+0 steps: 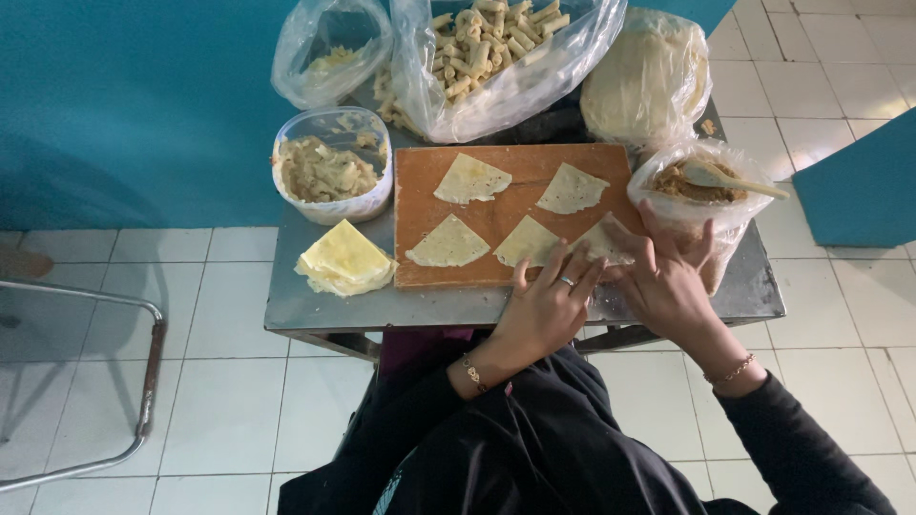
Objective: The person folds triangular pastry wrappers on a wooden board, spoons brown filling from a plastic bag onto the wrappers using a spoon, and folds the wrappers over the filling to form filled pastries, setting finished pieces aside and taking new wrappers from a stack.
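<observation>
A wooden board [496, 215] on a small metal table [324, 310] carries several triangular pastry sheets [448, 243]. My left hand [544, 305] and my right hand [668, 277] both rest fingertips on the sheet at the board's near right corner [603, 243], pressing or folding it. A ring shows on the left hand, bracelets on both wrists.
A stack of yellow sheets [345, 259] lies left of the board, beside a tub of filling [329, 172]. A bagged bowl of filling with a wooden spoon [706, 181] sits right. Bags of rolled pieces [487, 48] and round dough sheets [644, 76] lie behind. A metal chair frame [105, 381] stands left.
</observation>
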Tool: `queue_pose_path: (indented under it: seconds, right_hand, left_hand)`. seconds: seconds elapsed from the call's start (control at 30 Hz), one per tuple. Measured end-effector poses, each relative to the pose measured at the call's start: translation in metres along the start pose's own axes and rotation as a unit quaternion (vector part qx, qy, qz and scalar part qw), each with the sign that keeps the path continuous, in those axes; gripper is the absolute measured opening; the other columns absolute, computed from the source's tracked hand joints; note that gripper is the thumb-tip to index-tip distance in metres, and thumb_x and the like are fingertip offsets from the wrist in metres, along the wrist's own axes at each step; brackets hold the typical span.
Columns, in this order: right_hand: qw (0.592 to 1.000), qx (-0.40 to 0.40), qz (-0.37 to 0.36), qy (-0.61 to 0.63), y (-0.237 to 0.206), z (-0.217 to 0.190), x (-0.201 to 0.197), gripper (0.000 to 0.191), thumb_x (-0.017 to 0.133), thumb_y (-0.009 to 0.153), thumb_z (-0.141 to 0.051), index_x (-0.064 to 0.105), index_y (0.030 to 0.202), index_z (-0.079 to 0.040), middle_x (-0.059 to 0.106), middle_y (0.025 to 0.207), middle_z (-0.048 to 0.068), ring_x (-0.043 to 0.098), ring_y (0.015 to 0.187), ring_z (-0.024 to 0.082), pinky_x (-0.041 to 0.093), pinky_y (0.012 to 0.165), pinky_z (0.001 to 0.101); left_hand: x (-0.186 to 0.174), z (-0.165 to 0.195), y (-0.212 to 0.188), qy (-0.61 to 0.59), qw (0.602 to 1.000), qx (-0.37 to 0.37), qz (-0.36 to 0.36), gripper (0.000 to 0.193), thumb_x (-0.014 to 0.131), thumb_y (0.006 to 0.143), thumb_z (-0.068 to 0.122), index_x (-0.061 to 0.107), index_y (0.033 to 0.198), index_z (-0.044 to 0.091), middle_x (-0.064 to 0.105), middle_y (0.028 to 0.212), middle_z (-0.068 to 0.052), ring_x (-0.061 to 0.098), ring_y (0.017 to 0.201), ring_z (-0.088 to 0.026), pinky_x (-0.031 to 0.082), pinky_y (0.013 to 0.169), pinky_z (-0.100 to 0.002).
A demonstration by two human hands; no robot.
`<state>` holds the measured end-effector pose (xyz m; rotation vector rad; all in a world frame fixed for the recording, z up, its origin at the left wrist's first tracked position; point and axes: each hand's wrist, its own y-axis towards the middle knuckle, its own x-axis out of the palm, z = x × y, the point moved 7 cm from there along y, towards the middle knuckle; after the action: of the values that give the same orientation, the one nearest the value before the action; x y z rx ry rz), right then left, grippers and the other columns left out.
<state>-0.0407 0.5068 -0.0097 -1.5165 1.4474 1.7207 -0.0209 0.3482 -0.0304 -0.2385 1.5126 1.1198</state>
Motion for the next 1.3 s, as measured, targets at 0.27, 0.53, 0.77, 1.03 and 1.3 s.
queue_pose_path:
  seconds: [0.27, 0.53, 0.77, 1.03, 1.3]
  right_hand:
    - [0.986, 0.088, -0.007, 0.14, -0.02, 0.031, 0.002, 0.039, 0.048, 0.108, -0.028, 0.044, 0.141, -0.008, 0.073, 0.122, -0.002, 0.057, 0.132, 0.017, -0.001, 0.133, 0.062]
    - [0.999, -0.024, -0.017, -0.022, -0.004, -0.002, -0.009, 0.058, 0.052, 0.099, -0.044, 0.046, 0.153, -0.023, 0.053, 0.152, 0.01, 0.039, 0.151, 0.023, -0.007, 0.116, 0.0741]
    - [0.998, -0.041, -0.03, -0.028, 0.012, 0.001, -0.01, 0.066, 0.046, 0.1, -0.056, 0.041, 0.158, -0.026, 0.047, 0.158, 0.015, 0.031, 0.153, 0.018, -0.004, 0.115, 0.077]
    - [0.983, -0.023, -0.07, -0.167, 0.03, 0.015, -0.011, 0.054, 0.047, 0.104, -0.051, 0.051, 0.151, -0.026, 0.065, 0.133, -0.005, 0.032, 0.158, 0.018, -0.007, 0.116, 0.0749]
    - [0.992, -0.081, -0.087, 0.033, 0.097, 0.018, -0.002, 0.053, 0.046, 0.106, -0.028, 0.043, 0.158, -0.02, 0.062, 0.133, 0.006, 0.028, 0.159, 0.022, 0.002, 0.12, 0.0686]
  left_hand:
    - [-0.003, 0.001, 0.0, 0.007, 1.0, 0.006, 0.012, 0.059, 0.058, 0.097, 0.03, 0.048, 0.153, 0.018, 0.045, 0.16, -0.008, 0.042, 0.148, -0.028, 0.034, 0.11, -0.064]
    - [0.005, 0.0, 0.0, -0.01, 1.0, 0.004, -0.003, 0.058, 0.058, 0.097, 0.03, 0.048, 0.153, 0.018, 0.046, 0.159, -0.008, 0.04, 0.149, -0.029, 0.034, 0.109, -0.066]
    - [0.003, 0.001, 0.0, -0.013, 1.0, -0.001, 0.001, 0.059, 0.06, 0.097, 0.031, 0.048, 0.153, 0.019, 0.045, 0.16, -0.008, 0.04, 0.149, -0.028, 0.035, 0.108, -0.066]
    - [-0.009, 0.002, 0.0, 0.002, 1.0, 0.011, 0.029, 0.059, 0.064, 0.095, 0.03, 0.05, 0.151, 0.016, 0.049, 0.156, -0.009, 0.043, 0.147, -0.029, 0.034, 0.109, -0.063]
    - [-0.024, -0.01, 0.0, -0.075, 0.988, -0.07, 0.115, 0.037, 0.061, 0.099, 0.029, 0.07, 0.132, 0.014, 0.056, 0.147, -0.008, 0.047, 0.142, -0.028, 0.024, 0.111, -0.062]
